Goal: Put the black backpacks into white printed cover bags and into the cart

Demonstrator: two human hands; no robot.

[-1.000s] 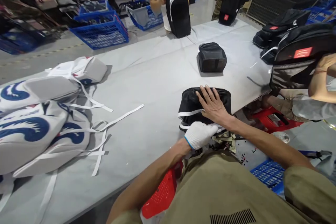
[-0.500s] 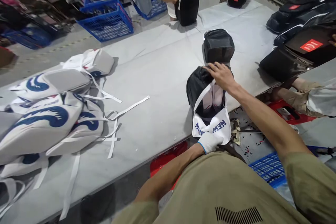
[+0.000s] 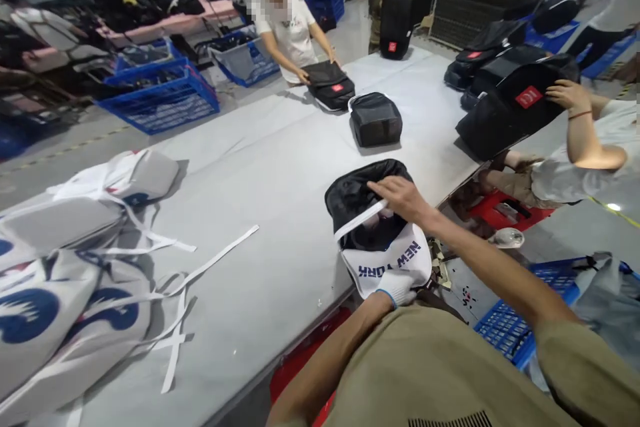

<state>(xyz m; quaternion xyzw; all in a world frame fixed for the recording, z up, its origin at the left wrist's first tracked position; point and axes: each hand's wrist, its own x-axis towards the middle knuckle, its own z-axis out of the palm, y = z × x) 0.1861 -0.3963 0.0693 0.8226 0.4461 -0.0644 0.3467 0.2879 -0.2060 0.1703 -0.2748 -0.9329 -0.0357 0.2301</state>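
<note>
In front of my body, at the table's near edge, stands a black and white backpack (image 3: 349,199) with its mouth spread and the black inside showing. Blue letters reading NEW YORK mark its white panel (image 3: 367,259). My left hand (image 3: 399,288), in a white knitted glove with a blue cuff, grips the near edge of that panel; its fingertips are partly hidden. Bare, my right hand (image 3: 400,197) is closed on the upper part of the opening, beside a white trim strip (image 3: 361,220). Pale pinkish material shows deep inside.
White bags (image 3: 55,303) with blue patterns and long straps lie piled on the white table (image 3: 280,213) at left. A black bag (image 3: 376,120) sits just beyond. Co-workers handle black bags (image 3: 331,85) across and at right. Blue baskets (image 3: 165,97) stand on the floor.
My view has swung up and rightward. My right hand has pulled the backpack's upper edge and white trim toward me, showing more black lining. The co-worker opposite has laid a black bag down.
</note>
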